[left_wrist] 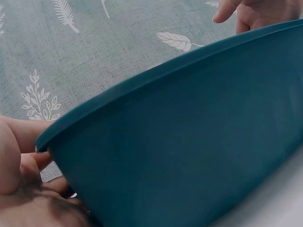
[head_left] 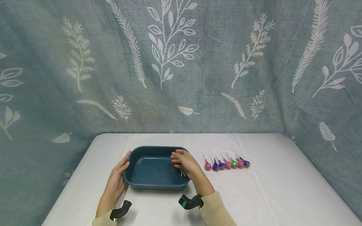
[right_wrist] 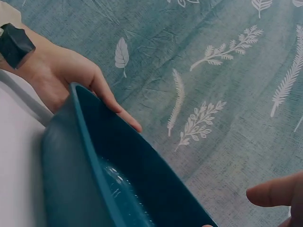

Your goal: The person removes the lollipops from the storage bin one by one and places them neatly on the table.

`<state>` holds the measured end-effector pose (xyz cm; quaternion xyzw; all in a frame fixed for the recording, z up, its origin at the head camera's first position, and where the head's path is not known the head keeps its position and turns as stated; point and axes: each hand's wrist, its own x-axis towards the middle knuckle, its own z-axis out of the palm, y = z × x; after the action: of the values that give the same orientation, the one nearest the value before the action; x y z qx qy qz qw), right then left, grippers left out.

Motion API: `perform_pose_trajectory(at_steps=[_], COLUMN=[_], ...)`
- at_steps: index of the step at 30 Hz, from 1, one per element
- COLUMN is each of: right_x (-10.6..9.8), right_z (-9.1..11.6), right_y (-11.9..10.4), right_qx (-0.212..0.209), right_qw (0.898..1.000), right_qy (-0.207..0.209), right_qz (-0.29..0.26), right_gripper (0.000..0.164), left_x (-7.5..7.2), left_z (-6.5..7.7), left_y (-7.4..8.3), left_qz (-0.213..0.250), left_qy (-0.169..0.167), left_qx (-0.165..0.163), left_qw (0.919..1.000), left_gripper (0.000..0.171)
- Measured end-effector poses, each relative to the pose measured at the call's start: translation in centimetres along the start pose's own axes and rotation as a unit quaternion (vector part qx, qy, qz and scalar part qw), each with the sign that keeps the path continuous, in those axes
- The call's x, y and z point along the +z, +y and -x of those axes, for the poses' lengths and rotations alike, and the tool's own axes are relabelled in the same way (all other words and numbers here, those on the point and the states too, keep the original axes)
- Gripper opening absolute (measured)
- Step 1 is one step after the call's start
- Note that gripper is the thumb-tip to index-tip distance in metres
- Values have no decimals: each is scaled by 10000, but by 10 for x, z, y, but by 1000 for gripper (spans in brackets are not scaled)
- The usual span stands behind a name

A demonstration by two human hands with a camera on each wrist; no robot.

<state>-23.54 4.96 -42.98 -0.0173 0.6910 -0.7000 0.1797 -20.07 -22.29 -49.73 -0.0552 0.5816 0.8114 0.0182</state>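
A dark teal rectangular plastic tub [head_left: 156, 185] stands on the white table. My left hand [head_left: 116, 179] holds its left end, fingertips at the rim; the left wrist view shows those fingers [left_wrist: 32, 132] against the rim and outer wall. Over the tub's right end is my right hand [head_left: 185, 163], its thumb [right_wrist: 274, 191] spread from the other fingers in the right wrist view. A reddish lollipop head [head_left: 176, 162] shows just under these fingers, and white lollipop sticks [head_left: 183, 173] show beside the palm, inside the tub; the hand partly hides them.
Right of the tub, several wrapped lollipops [head_left: 227, 165] in pink, purple and green lie in a row, sticks pointing away. A white cloth covers the table [head_left: 282, 188]. Behind and at both sides hangs a blue-green leaf-print curtain [head_left: 209, 69].
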Motion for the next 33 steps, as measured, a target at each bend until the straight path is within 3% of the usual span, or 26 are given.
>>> perform_pose_trajectory(at_steps=[11, 21, 28, 33], right_x=[1, 3, 3, 2], right_z=[-5, -12, -10, -7], right_y=[2, 14, 15, 7], right_qx=[268, 452, 267, -69], right_qw=[9993, 9982, 9969, 9993], right_qy=[203, -70, -283, 131], right_qz=[168, -388, -677, -357], right_gripper=[54, 50, 49, 50], left_x=[0, -1, 0, 1], left_z=[1, 1, 2, 3], left_y=[0, -3, -4, -5], left_qz=[11, 89, 4, -37], left_qy=[0, -23, 39, 69], left_qx=[-25, -3, -5, 13], left_qw=[10000, 10000, 10000, 10000], left_gripper=[49, 50, 50, 50])
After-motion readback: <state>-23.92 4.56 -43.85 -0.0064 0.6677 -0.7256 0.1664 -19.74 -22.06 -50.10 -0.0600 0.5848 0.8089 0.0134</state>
